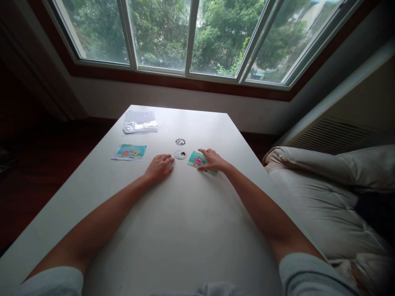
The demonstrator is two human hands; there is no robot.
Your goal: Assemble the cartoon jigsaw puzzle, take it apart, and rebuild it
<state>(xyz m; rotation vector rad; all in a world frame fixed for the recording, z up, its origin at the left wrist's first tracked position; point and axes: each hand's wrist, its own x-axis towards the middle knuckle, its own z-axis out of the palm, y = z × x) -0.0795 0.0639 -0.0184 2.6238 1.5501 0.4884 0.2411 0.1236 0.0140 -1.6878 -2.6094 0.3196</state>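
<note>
My left hand (159, 167) rests on the white table (182, 222), with fingers loosely bent and slightly apart and nothing visible in them. Just beyond its fingertips is a pale round disc (180, 154) with a dark spot. My right hand (213, 160) lies over a colourful cartoon picture (194, 159), thumb and fingers spread apart across it. A pink figure on a green-blue ground shows there, while the palm hides the picture's right part. To the left of my left hand lies a second cartoon picture (132, 152) with pink and yellow figures.
A shiny clear plastic bag (140, 122) sits on papers at the far left of the table. Farther back is a dark-rimmed round opening (180, 142). A cushioned light sofa (311, 201) stands along the right side, and a window (160, 37) is ahead.
</note>
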